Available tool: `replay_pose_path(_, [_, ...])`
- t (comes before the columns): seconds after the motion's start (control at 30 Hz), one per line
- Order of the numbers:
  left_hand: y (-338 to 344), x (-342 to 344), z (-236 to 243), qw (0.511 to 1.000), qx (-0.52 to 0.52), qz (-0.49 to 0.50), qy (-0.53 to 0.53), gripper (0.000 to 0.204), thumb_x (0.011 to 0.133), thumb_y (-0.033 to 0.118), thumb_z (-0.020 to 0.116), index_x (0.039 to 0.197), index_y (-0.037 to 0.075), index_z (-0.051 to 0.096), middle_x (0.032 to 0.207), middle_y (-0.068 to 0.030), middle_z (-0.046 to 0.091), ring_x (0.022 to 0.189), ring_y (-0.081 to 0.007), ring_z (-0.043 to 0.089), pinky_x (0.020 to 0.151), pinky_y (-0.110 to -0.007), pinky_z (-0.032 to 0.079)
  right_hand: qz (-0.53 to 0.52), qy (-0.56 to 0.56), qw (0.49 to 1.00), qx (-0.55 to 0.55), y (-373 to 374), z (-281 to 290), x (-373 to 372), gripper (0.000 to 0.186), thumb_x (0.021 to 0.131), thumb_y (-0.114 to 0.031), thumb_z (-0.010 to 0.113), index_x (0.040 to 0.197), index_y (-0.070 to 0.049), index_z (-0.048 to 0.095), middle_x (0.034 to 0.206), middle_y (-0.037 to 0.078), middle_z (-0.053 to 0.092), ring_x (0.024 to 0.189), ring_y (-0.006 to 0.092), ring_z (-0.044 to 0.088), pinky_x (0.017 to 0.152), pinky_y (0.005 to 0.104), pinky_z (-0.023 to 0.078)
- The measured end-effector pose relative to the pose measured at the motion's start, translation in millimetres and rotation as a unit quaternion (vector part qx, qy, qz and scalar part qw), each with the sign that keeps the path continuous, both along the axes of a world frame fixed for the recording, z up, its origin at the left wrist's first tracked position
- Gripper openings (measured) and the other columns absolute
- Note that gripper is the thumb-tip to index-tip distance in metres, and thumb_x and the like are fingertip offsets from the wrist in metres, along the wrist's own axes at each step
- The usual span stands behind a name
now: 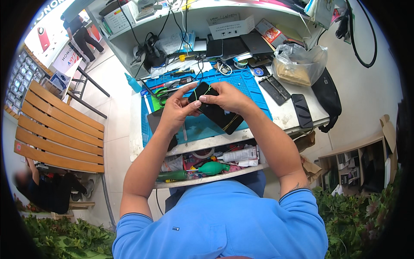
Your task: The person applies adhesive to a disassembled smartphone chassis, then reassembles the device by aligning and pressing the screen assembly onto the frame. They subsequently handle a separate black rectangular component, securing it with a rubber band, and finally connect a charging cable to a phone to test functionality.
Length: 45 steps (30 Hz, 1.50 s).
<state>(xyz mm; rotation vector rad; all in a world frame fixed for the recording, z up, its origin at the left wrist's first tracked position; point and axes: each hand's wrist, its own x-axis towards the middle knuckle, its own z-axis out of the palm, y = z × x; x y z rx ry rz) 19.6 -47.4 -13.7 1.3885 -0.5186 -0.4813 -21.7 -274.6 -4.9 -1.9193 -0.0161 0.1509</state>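
Note:
Both hands grip a black rectangular device (pixel 224 118), phone-like, held at a slant over the blue work mat (pixel 254 99). Thin pale rubber bands cross its upper end and its lower end. My left hand (pixel 177 110) pinches at the upper left part, thumb near a band; my right hand (pixel 226 98) holds the upper right, its thumb on the front beside the left thumb. Some fingertips are hidden behind the device. Left of them lie green-handled scissors (pixel 160 95) and a dark flat piece (pixel 155 121), partly covered by my arm.
An opened phone housing (pixel 274 90), black phone (pixel 302 111), bagged brown package (pixel 293 69) and black pouch (pixel 327 103) lie rightward. A teal bottle (pixel 133 84) stands left. A cluttered drawer (pixel 237 155) is below. Slatted bench (pixel 60 129) and two other people (pixel 82 34) (pixel 39 185) are at left.

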Motion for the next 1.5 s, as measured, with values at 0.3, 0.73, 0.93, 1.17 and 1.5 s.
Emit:
replay_pose_path(0.3, [-9, 1, -15, 0.997, -0.037, 0.065, 0.007, 0.049, 0.1, 0.017, 0.082, 0.14, -0.003, 0.061, 0.096, -0.0083, 0.077, 0.085, -0.0135, 0.075, 0.073, -0.028, 0.064, -0.035, -0.006, 0.999, 0.021, 8, 11, -1, 0.041, 0.098, -0.036, 0.082, 0.117, 0.001, 0.078, 0.094, 0.012, 0.079, 0.083, 0.0186, 0.072, 0.077, 0.0369, 0.057])
replay_pose_path(0.73, [-13, 2, -23, 0.989, -0.077, 0.101, 0.078, 0.051, 0.103, 0.015, 0.077, 0.146, -0.004, 0.058, 0.11, -0.0083, 0.079, 0.092, -0.0124, 0.075, 0.078, -0.028, 0.063, -0.031, -0.025, 0.999, 0.023, 5, 5, -2, 0.044, 0.1, -0.038, 0.081, 0.114, 0.003, 0.074, 0.092, 0.01, 0.077, 0.079, 0.0147, 0.071, 0.071, 0.0311, 0.057])
replay_pose_path(0.93, [-15, 7, -33, 0.984, -0.103, 0.134, 0.064, 0.046, 0.105, 0.012, 0.075, 0.143, -0.008, 0.059, 0.112, -0.0085, 0.078, 0.095, -0.0123, 0.075, 0.08, -0.028, 0.064, -0.179, -0.242, 0.952, -0.062, 16, 2, -12, 0.032, 0.094, -0.02, 0.083, 0.113, 0.005, 0.075, 0.099, 0.016, 0.079, 0.085, 0.0249, 0.078, 0.076, 0.0383, 0.061])
replay_pose_path(1.17, [-18, 4, -34, 0.986, -0.092, 0.136, 0.028, 0.043, 0.105, 0.01, 0.074, 0.143, -0.006, 0.06, 0.115, -0.0107, 0.078, 0.1, -0.0142, 0.077, 0.086, -0.029, 0.065, -0.199, -0.365, 0.901, -0.128, 22, -1, -12, 0.01, 0.087, -0.006, 0.08, 0.094, 0.001, 0.079, 0.095, 0.017, 0.077, 0.081, 0.0365, 0.075, 0.074, 0.0427, 0.06])
replay_pose_path(1.5, [-18, -8, -25, 0.985, -0.09, 0.146, 0.023, 0.039, 0.105, 0.009, 0.073, 0.139, -0.008, 0.062, 0.107, -0.0083, 0.077, 0.093, -0.0116, 0.074, 0.081, -0.028, 0.065, -0.1, -0.388, 0.887, -0.23, 7, -2, -13, 0.01, 0.096, -0.006, 0.071, 0.1, 0.002, 0.073, 0.098, 0.019, 0.072, 0.087, 0.041, 0.073, 0.077, 0.0477, 0.059])
